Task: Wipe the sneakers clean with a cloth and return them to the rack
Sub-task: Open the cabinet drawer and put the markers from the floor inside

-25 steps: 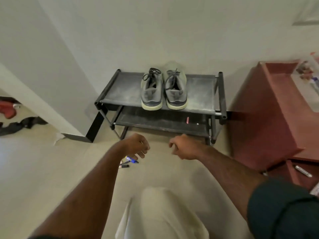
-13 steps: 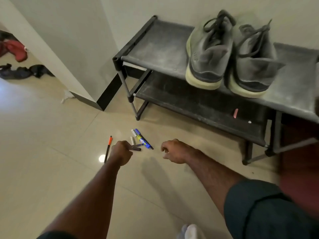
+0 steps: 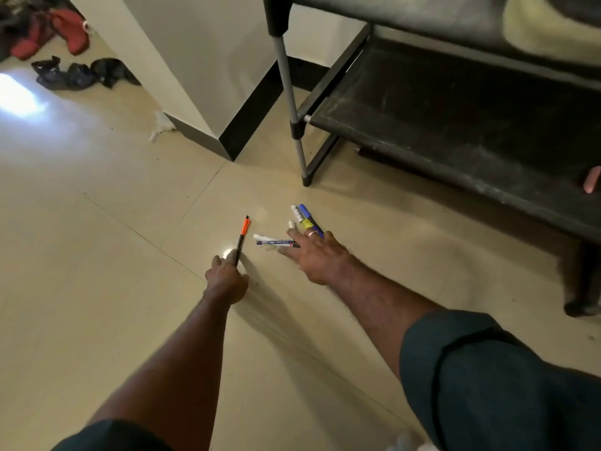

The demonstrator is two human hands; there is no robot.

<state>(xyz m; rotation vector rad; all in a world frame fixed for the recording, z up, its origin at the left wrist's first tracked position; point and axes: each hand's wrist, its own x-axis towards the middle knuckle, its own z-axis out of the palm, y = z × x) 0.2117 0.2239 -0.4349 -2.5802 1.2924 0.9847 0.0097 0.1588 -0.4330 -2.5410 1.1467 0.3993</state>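
Only the pale sole of one sneaker [image 3: 546,30] shows, on the top shelf of the black shoe rack [image 3: 455,125] at the upper right. No cloth is in either hand. My left hand [image 3: 226,278] is down on the floor and pinches the lower end of an orange-capped pen [image 3: 242,236]. To its right, my right hand [image 3: 317,255] has its fingers spread and straight over a dark blue pen [image 3: 276,243] and the ends of two markers [image 3: 305,218], touching them.
The rack's grey leg [image 3: 294,109] stands on the beige tiled floor [image 3: 97,222] beside a wall corner [image 3: 208,92]. A pink object [image 3: 592,180] lies on the lower shelf. Red and dark clothes [image 3: 65,53] lie at the far left, and a white scrap [image 3: 161,125] by the wall.
My view has dropped from the rack toward the floor. Both hands have reached down to the pens; the left now pinches the orange-capped pen and the right has opened over the markers.
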